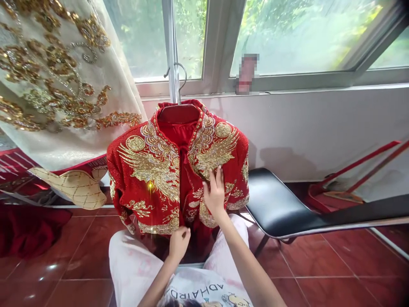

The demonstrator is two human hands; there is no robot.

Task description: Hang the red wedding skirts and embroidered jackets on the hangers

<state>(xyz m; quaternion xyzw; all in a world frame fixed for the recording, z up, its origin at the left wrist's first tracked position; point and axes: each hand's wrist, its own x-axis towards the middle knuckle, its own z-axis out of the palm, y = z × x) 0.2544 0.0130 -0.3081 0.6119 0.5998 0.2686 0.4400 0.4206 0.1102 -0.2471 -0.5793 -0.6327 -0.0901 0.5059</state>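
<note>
Glossy red floor tiles [79, 256] spread below a bright window [297, 38] in the room I am watching. Nearest me are the person's white-clad legs [131, 256], set apart, and a red jacket [169, 170] with gold embroidery hangs upright in front of them. I see the left hand [179, 243] at the jacket's lower front edge, its fingers curled in narrow; whether they pinch the hem I cannot tell. The right hand [215, 192] lies on the opposite front panel, fingers extended and somewhat spread, gripping nothing. A metal hanger [185, 77] carries the jacket at its collar. To the right I have a black chair [275, 204], a red dustpan [319, 199] beyond it; to the left hangs a cream cloth [64, 85] with gold sequins. Farther off, I make out a white wall [287, 123], then blurred greenery [198, 25] behind the panes.
</note>
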